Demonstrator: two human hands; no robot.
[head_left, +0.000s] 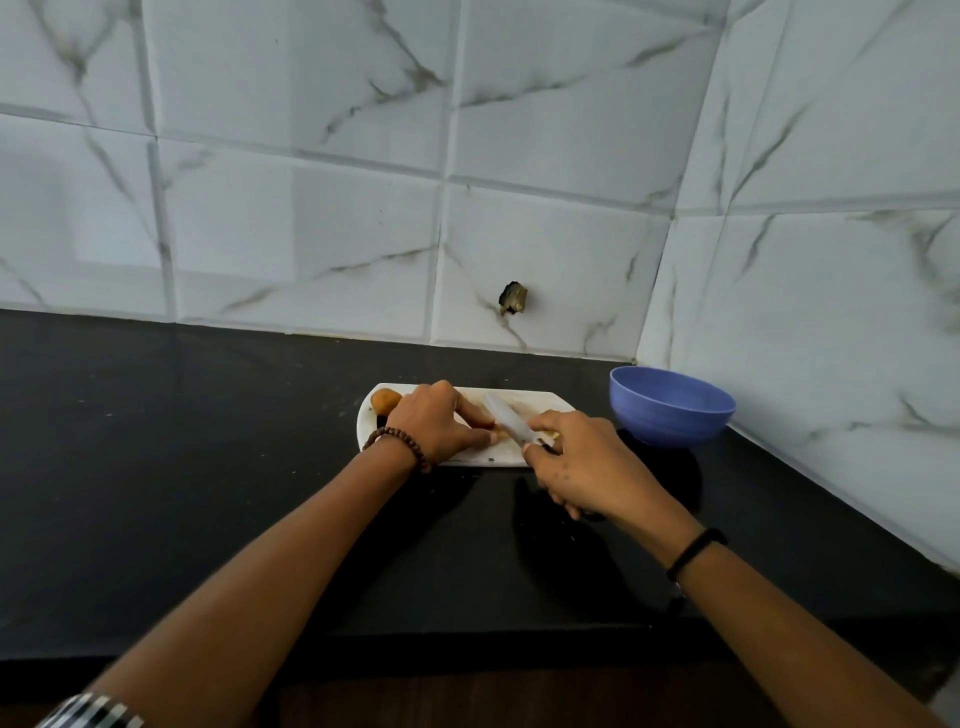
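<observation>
Slicing under way | left hand (436, 423) pinches pale piece (500, 430), possibly potato, on cutting board (540, 402) | right hand (582, 462) grips knife (506, 421), blade at left fingertips | brown lump (386, 401) beyond left hand uncut | bowl (672, 410) right of right hand

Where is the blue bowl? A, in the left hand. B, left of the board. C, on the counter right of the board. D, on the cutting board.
C: the bowl stands on the black counter, just right of the board.
</observation>
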